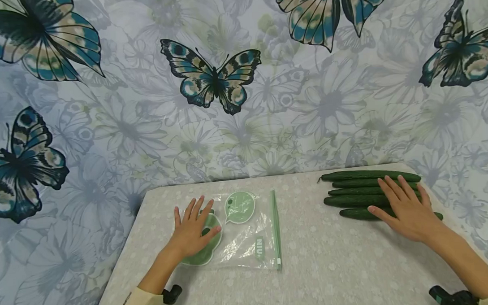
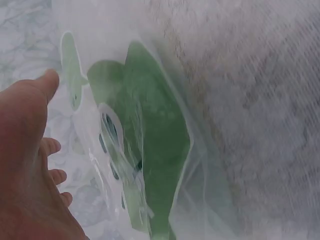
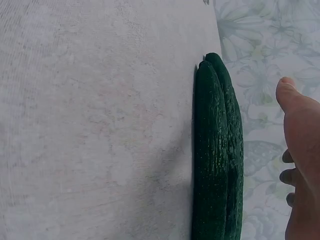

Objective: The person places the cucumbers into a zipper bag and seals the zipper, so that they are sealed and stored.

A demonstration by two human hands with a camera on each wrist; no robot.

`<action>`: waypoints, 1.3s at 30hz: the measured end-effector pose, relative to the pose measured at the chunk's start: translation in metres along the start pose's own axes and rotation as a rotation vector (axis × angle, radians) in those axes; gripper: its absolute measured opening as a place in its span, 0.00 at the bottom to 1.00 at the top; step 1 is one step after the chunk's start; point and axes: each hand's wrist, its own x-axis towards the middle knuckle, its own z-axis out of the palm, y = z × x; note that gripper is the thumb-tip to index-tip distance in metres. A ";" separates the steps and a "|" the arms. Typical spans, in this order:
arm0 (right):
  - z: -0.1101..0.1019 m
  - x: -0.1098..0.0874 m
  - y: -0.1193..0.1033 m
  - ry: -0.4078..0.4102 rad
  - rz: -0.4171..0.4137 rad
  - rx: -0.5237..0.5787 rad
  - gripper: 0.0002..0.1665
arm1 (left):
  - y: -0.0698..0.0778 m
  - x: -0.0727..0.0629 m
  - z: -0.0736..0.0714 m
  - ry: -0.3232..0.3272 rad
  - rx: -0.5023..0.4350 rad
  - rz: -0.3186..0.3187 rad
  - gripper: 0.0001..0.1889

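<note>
A clear plastic zip bag [image 1: 247, 249] with green printed shapes lies flat on the table, its green zip strip [image 1: 276, 227] on the right side. Over the bag's left part hovers my left hand [image 1: 192, 230], fingers spread and holding nothing; it covers part of the large green print. In the left wrist view a gap shows between that hand and the bag [image 2: 160, 125]. Several dark green cucumbers [image 1: 352, 200] lie side by side at the table's right. My right hand [image 1: 407, 212] is spread above their right ends. The right wrist view shows it apart from the cucumbers [image 3: 210, 150].
A pale patterned cloth [image 1: 308, 258] covers the table. Behind the table's back edge hangs a floral backdrop [image 1: 267, 138] with large butterflies. A black wrist device [image 1: 172, 294] shows at the left sleeve, and another black device [image 1: 451, 296] at the right wrist.
</note>
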 end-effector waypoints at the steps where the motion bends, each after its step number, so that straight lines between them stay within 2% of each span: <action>1: 0.000 -0.001 0.000 0.002 -0.001 0.000 0.59 | 0.001 0.000 0.002 0.007 -0.007 0.008 0.46; 4: 0.001 -0.002 0.002 0.010 -0.009 0.007 0.58 | 0.004 0.001 0.007 0.031 -0.040 0.031 0.44; 8: 0.001 -0.004 0.005 0.036 -0.036 0.029 0.55 | 0.017 0.004 0.010 0.043 -0.079 0.067 0.41; 12: 0.001 -0.007 0.008 0.069 -0.063 0.052 0.49 | 0.039 0.010 0.011 0.031 -0.121 0.094 0.35; 15: 0.002 -0.009 0.009 0.094 -0.080 0.076 0.45 | 0.059 0.016 0.014 0.045 -0.161 0.107 0.31; 19: 0.004 -0.012 0.011 0.120 -0.092 0.125 0.40 | 0.083 0.025 0.023 0.071 -0.220 0.125 0.26; 24: 0.013 -0.017 0.009 0.153 -0.096 0.215 0.32 | 0.106 0.033 0.034 0.067 -0.300 0.136 0.20; 32: 0.034 -0.014 -0.018 0.274 -0.163 0.323 0.24 | 0.132 0.040 0.046 0.035 -0.389 0.089 0.14; 39: 0.052 0.002 -0.055 0.303 -0.254 0.362 0.24 | 0.149 0.046 0.055 0.024 -0.384 0.060 0.18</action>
